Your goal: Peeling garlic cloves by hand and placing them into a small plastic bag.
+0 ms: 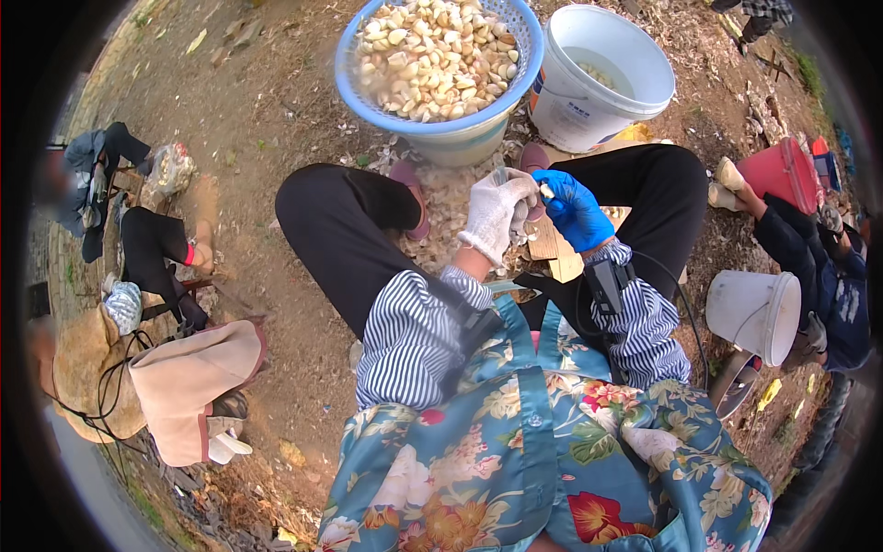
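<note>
In front of my lap, my right hand (pixel 578 210) in a blue disposable glove pinches a pale garlic clove (pixel 546 190). My left hand (pixel 495 210), in a white knit glove, has its fingers curled and nearly meets the right fingertips. Whether the left fingers grip something is hidden. Beyond my feet, a blue perforated basket (pixel 348 90) full of garlic cloves (pixel 434 65) rests in a pale tub (pixel 462 146). Right of it, a white bucket (pixel 569 124) contains water with some peeled cloves (pixel 597 74) in it.
Wooden boards (pixel 567 268) and scattered garlic skins (pixel 448 252) lie between my feet. People sit at left and right. A red bucket (pixel 776 176) and another white bucket (pixel 738 314) stand at right. A clear bag (pixel 171 169) is at far left.
</note>
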A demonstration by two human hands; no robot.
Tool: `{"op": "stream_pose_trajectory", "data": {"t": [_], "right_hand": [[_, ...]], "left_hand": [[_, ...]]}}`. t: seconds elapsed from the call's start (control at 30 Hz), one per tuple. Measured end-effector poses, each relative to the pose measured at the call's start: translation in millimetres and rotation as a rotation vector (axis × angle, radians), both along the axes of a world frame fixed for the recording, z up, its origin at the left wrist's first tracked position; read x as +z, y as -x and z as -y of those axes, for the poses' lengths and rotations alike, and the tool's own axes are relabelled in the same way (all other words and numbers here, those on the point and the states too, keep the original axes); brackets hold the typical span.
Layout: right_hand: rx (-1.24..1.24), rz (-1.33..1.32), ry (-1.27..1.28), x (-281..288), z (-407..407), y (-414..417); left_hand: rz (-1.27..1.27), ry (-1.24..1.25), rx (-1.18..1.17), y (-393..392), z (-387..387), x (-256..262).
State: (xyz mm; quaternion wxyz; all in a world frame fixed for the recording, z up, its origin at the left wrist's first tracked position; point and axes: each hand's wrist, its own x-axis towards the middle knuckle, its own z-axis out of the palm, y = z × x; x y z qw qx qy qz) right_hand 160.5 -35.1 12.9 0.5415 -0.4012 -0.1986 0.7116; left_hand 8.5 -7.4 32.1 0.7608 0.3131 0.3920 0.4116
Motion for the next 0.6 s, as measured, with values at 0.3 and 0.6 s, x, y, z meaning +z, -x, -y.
{"op": "stream_pose_trajectory", "data": {"t": [0.3, 0.6], "right_hand": [[-0.021, -0.193, -0.039, -10.8, -1.1, -5.9], [-0.070, -0.098, -0.025, -17.3, -1.6, -5.4]], "left_hand": [[-0.014, 0.088, 0.084, -1.3, 3.1, 12.3], [-0.440, -0.366, -0.009, -6.9, 7.5, 8.1]]}}
